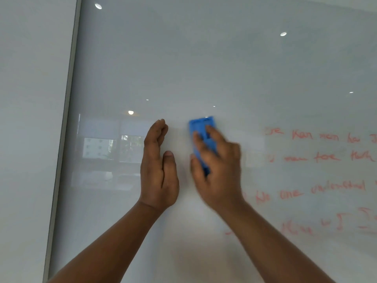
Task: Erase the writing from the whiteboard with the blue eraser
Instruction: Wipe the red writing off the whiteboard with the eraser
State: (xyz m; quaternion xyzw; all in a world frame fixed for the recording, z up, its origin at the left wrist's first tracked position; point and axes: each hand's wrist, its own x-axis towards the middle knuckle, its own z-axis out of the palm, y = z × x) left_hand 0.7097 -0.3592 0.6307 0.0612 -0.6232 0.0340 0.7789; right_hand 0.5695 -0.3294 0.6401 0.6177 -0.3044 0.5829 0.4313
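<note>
Two bare forearms rise from the bottom edge toward the board (204, 68). The left hand (158, 170) stands edge-on, fingers straight and together, thumb alongside, holding nothing; whether it touches the glossy surface I cannot tell. Just beside it, apart by a narrow gap, the right hand (216, 166) is blurred, its fingers spread over the back of the eraser (202, 127) and its thumb on the eraser's left side, gripping it. The eraser is upright, its long side roughly vertical, its top end showing above the fingertips, pressed flat to the board near the picture's middle.

To the right of the eraser, several lines of red writing (318, 160) run off the right edge, smeared and hard to read. The part of the board to the left of the hands and above them bears no marks.

The board's grey frame (65, 129) slants along the left, with a pale wall (26, 119) beyond it. The surface mirrors the room: round ceiling lights (98, 6) and a window (114, 148) with greenery outside.
</note>
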